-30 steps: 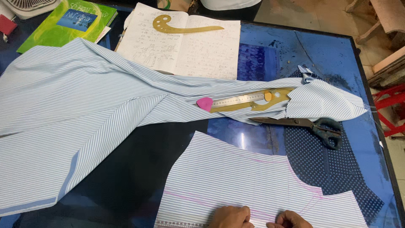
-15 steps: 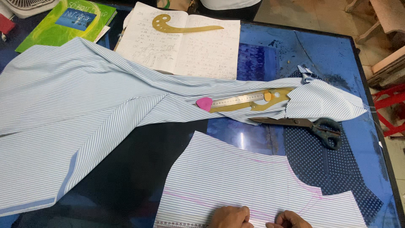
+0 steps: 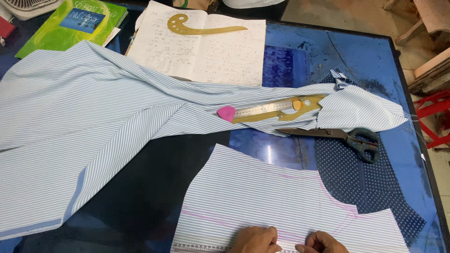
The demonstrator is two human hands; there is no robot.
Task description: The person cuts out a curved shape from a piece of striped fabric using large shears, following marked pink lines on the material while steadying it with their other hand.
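Nothing had shifted since a second before: both hands, left [image 3: 255,240] and right [image 3: 321,243], still pressed curled fingers on the cut panel's [image 3: 281,201] near edge (grip itself hidden). Scissors [image 3: 342,136] lay untouched, so marking continued.

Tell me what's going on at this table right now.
A person's left hand and right hand press on the near edge of a cut striped fabric piece marked with pink lines. Scissors, pink chalk and a metal ruler lie beyond it, beside a larger striped cloth and an open notebook.
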